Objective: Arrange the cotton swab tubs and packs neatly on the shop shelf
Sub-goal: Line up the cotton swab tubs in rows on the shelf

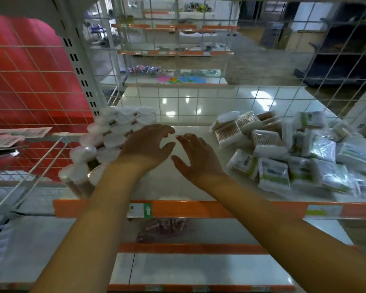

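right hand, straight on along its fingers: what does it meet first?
The right hand is open over the bare shelf top, fingers pointing toward the back and slightly left. The way looks free up to the wire grid back panel; the left hand sits close beside that line, depth unclear.

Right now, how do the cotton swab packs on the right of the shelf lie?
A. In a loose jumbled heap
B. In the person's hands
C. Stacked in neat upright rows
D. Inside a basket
A: the packs lie tilted and overlapping on the shelf; both hands are open, holding nothing.
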The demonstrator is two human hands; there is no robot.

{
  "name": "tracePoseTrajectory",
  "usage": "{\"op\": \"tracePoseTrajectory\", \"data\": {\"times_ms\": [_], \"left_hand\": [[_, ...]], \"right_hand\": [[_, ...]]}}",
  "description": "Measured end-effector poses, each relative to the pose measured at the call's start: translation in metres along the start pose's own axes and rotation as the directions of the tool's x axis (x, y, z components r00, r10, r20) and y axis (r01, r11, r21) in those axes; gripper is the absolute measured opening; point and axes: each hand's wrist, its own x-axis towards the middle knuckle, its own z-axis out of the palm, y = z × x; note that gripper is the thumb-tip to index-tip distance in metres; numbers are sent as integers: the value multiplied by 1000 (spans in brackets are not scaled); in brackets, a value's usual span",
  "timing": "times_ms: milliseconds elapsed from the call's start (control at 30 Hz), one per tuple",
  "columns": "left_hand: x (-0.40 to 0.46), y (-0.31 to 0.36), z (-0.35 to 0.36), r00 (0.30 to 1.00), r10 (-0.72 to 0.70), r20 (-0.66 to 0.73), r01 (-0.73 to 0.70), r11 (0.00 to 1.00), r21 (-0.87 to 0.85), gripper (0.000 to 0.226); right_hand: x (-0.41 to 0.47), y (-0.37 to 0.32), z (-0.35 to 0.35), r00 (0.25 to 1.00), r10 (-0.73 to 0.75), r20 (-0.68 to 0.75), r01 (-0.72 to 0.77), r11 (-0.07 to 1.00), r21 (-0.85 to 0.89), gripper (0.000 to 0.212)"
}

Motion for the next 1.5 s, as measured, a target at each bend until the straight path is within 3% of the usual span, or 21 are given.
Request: {"op": "tracePoseTrajectory", "data": {"times_ms": [233, 400, 733, 1033, 1200, 1333, 1500], "left_hand": [[25, 63, 34, 991, 91, -101, -79, 990, 118, 36], [41, 113, 64, 961, 219, -167, -207, 974, 88, 43], [75, 203, 119, 949, 282, -140, -265, 956, 126, 40], [106, 259, 143, 909, 404, -97, -364, 887, 284, 25], [123, 290, 153, 919, 395, -18, -365, 864, 347, 35], [138, 310, 165, 906, 423, 12, -382, 806, 451, 35], [162, 337, 178, 901, 432, 40, -400, 790, 466, 32]], "right_hand": [[-19, 60, -48, 995, 39, -92, -50, 992, -120, 46], [-38, 110, -79, 990, 51, -133, -69, 989, -129, 38], [-78, 203, -136, 975, 39, -218, -85, 975, -204, 44], [-91, 266, -161, 953, 76, -292, -147, 962, -229, 38], [-92, 294, -174, 955, 86, -284, -169, 945, -281, 39], [-90, 318, -184, 950, 234, -209, -294, 897, -330, 36], [-87, 349, -193, 914, 373, -160, -406, 847, -343, 35]]}}
